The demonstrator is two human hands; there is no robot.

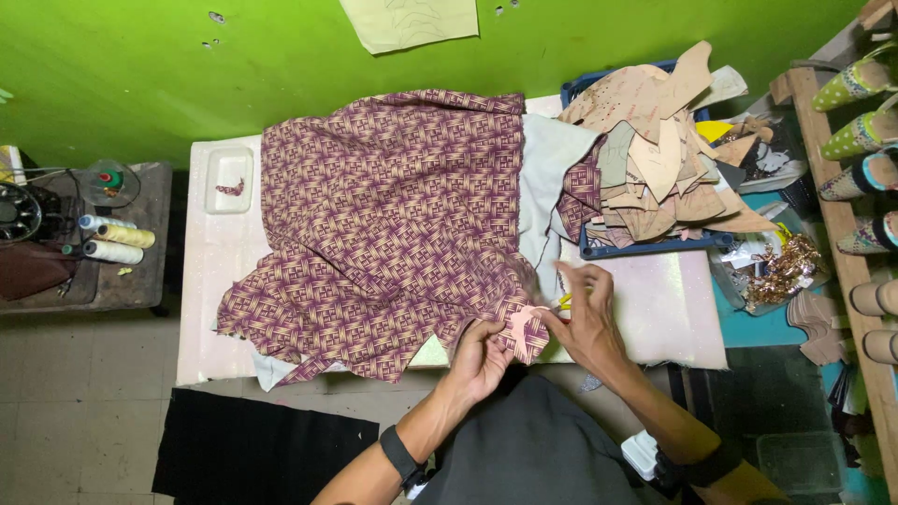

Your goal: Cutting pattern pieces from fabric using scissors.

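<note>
Both hands meet at lower centre: left hand (482, 360) and right hand (591, 323) pinch a small pink piece (526, 318) at the cloth's (393, 224) near edge. Cloth covers a white table (215, 271) under a green wall (187, 65); a blue tray (645, 246) of cutouts sits upper right, thread cones (117, 241) left.
</note>
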